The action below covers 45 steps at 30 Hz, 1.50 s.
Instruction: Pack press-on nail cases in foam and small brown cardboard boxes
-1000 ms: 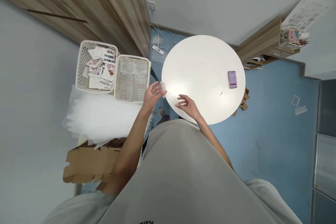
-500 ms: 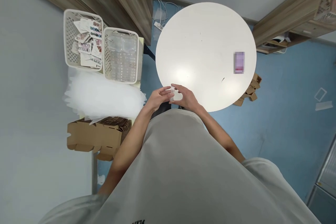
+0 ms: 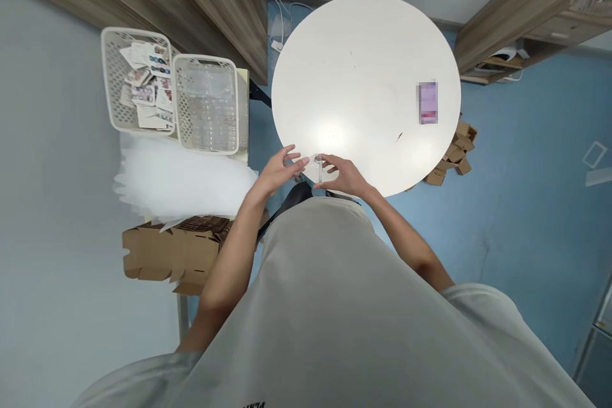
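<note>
A small clear plastic box [image 3: 319, 170] stands between my hands at the near edge of the white round table [image 3: 363, 44]. My right hand [image 3: 348, 177] grips it between thumb at the bottom and fingers at the top. A clear flap like a lid seems to stick out from its upper left side. My left hand [image 3: 278, 172] is just left of the box, fingers spread and stretched out. Its thumb tip lies close to the flap; I cannot tell whether they touch.
Left of the table are a white basket of clear plastic boxes [image 3: 180, 111], a white basket of small cards [image 3: 108, 76], a stack of translucent bags [image 3: 186, 178] and folded cardboard boxes [image 3: 167, 248]. A blurred purple item [image 3: 428, 103] lies on the table's right.
My left hand has drawn away leftward from the clear box and its fingers have spread. My right hand still grips the box. The view has shifted slightly.
</note>
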Each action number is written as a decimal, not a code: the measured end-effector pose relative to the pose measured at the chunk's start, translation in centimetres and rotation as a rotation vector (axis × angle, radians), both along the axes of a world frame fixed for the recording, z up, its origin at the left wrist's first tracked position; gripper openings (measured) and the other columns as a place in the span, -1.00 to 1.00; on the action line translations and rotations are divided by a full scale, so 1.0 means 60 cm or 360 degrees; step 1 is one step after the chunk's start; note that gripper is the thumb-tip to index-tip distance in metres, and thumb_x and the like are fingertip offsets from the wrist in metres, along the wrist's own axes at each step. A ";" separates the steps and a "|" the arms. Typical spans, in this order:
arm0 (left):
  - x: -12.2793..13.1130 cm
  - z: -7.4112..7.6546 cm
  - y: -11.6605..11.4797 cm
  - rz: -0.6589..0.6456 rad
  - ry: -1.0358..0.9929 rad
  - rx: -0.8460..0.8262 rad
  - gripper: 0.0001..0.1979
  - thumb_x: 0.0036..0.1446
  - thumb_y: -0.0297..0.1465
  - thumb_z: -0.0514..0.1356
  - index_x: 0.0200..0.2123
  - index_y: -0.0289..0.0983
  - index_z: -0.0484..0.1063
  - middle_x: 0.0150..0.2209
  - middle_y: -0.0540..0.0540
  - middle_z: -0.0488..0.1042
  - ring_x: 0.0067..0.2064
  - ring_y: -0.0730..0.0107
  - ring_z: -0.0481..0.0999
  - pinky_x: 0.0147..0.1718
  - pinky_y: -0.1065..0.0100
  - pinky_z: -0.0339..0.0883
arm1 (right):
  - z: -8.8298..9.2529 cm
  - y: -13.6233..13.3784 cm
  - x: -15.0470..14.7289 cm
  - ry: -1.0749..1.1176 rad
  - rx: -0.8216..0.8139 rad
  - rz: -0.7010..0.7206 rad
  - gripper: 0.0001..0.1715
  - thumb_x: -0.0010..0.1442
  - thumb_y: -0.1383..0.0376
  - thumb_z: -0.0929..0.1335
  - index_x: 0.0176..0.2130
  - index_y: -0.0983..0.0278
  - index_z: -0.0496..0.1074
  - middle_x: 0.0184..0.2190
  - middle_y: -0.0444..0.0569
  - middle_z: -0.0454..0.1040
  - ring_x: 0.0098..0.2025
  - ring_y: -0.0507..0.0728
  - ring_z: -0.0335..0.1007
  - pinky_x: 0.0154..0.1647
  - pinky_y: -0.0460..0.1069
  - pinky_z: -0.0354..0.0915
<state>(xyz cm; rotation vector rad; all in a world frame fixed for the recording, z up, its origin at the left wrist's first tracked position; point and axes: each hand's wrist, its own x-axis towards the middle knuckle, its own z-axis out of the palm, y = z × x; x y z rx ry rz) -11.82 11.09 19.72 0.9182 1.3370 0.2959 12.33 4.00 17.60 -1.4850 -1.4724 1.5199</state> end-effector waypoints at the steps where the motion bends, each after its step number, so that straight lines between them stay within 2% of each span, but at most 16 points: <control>1: 0.007 0.002 0.004 0.0027 -0.0011 0.0074 -0.01 0.11 0.00 0.58 0.50 -0.19 0.37 0.45 -0.42 0.45 0.10 -0.04 0.73 0.18 -0.06 0.60 | 0.000 -0.001 -0.002 0.0080 -0.0039 -0.0088 0.07 0.01 -0.06 0.72 0.40 0.11 0.52 0.31 0.10 0.61 0.22 0.38 0.60 0.20 0.26 0.60; 7: 0.046 0.008 0.011 0.0257 -0.0235 0.0362 -0.18 0.08 0.04 0.58 0.29 -0.22 0.52 0.28 -0.36 0.59 0.18 -0.08 0.70 0.23 -0.01 0.55 | 0.011 -0.019 -0.025 0.0688 -0.0347 -0.0448 0.02 0.01 -0.26 0.66 0.30 0.12 0.58 0.31 0.11 0.60 0.22 0.39 0.61 0.20 0.27 0.60; 12: 0.048 0.002 -0.013 0.0366 -0.0295 0.0187 -0.29 0.06 0.02 0.58 0.15 -0.25 0.58 0.06 -0.30 0.70 0.15 -0.07 0.71 0.16 -0.01 0.59 | 0.013 -0.031 -0.045 0.0872 -0.0457 -0.0604 0.09 0.07 -0.39 0.57 0.36 0.10 0.51 0.44 0.15 0.47 0.30 0.38 0.59 0.21 0.22 0.60; 17: 0.030 -0.013 -0.029 0.0491 -0.0328 0.0110 -0.40 0.08 0.00 0.56 0.04 -0.25 0.59 0.04 -0.28 0.72 0.08 0.08 0.73 0.14 0.05 0.60 | 0.007 -0.031 -0.046 0.0966 -0.0437 -0.0528 0.07 0.11 -0.29 0.61 0.42 0.07 0.45 0.38 0.14 0.52 0.28 0.36 0.59 0.24 0.24 0.58; 20: 0.015 -0.018 -0.020 0.0611 -0.0266 0.0135 -0.42 0.08 0.02 0.55 -0.02 -0.25 0.59 0.01 -0.26 0.73 -0.05 0.19 0.74 0.05 0.12 0.62 | 0.011 -0.026 -0.037 0.0945 -0.0456 -0.0391 0.05 0.10 -0.19 0.65 0.41 0.09 0.46 0.31 0.13 0.57 0.23 0.33 0.61 0.27 0.25 0.55; 23: 0.001 -0.013 -0.003 0.0610 -0.0255 0.0187 -0.42 0.05 0.03 0.58 -0.07 -0.25 0.60 -0.05 -0.23 0.74 -0.11 0.21 0.73 0.00 0.16 0.63 | 0.019 -0.015 -0.032 0.0834 -0.0449 -0.0341 0.04 0.07 -0.17 0.68 0.38 0.11 0.50 0.27 0.13 0.61 0.18 0.30 0.63 0.26 0.24 0.54; 25: -0.006 -0.005 0.006 0.0522 -0.0257 0.0214 -0.42 0.04 0.02 0.59 -0.05 -0.25 0.62 -0.09 -0.22 0.74 -0.08 0.16 0.73 -0.01 0.14 0.63 | 0.024 -0.004 -0.034 0.0735 -0.0437 -0.0405 -0.02 0.09 -0.22 0.65 0.32 0.12 0.54 0.21 0.11 0.65 0.13 0.29 0.65 0.21 0.21 0.56; 28: -0.012 0.006 0.013 0.0380 -0.0265 0.0217 -0.41 0.05 0.02 0.59 -0.02 -0.26 0.64 -0.10 -0.24 0.74 -0.06 0.09 0.72 -0.01 0.09 0.62 | 0.028 0.011 -0.045 0.0594 -0.0411 -0.0570 -0.19 0.14 -0.28 0.60 0.15 0.14 0.63 -0.01 0.04 0.72 -0.04 0.23 0.67 0.08 0.16 0.56; 31: -0.012 0.010 0.011 0.0350 -0.0305 0.0211 -0.39 0.08 0.01 0.58 0.05 -0.26 0.64 -0.05 -0.26 0.74 -0.02 0.08 0.72 0.05 0.05 0.61 | 0.028 0.022 -0.060 0.0529 -0.0378 -0.0678 -0.32 0.16 -0.27 0.59 -0.02 0.16 0.67 -0.18 -0.01 0.72 -0.19 0.18 0.64 -0.01 0.12 0.55; 36: -0.012 -0.002 -0.006 0.0439 -0.0389 0.0158 -0.37 0.10 0.00 0.55 0.10 -0.26 0.62 0.08 -0.30 0.72 0.04 0.08 0.72 0.17 -0.01 0.57 | 0.025 0.027 -0.073 0.0491 -0.0354 -0.0845 -0.37 0.14 -0.26 0.59 -0.08 0.16 0.64 -0.21 -0.03 0.72 -0.20 0.16 0.64 -0.06 0.10 0.53; 40: -0.013 -0.013 -0.022 0.0517 -0.0383 0.0164 -0.40 0.07 -0.01 0.55 0.05 -0.27 0.66 0.05 -0.29 0.72 0.00 0.08 0.74 0.18 -0.01 0.57 | 0.020 0.021 -0.076 0.0496 -0.0369 -0.0874 -0.35 0.13 -0.25 0.59 -0.08 0.16 0.62 -0.21 -0.03 0.72 -0.19 0.16 0.65 -0.05 0.10 0.52; 45: -0.007 -0.003 -0.031 0.0502 -0.0306 0.0217 -0.41 0.07 0.01 0.56 0.03 -0.26 0.67 -0.02 -0.26 0.73 -0.04 0.09 0.73 0.12 0.02 0.59 | 0.007 0.014 -0.077 0.0451 -0.0456 -0.0868 -0.33 0.14 -0.28 0.57 -0.08 0.17 0.61 -0.17 0.00 0.73 -0.15 0.16 0.65 0.00 0.09 0.53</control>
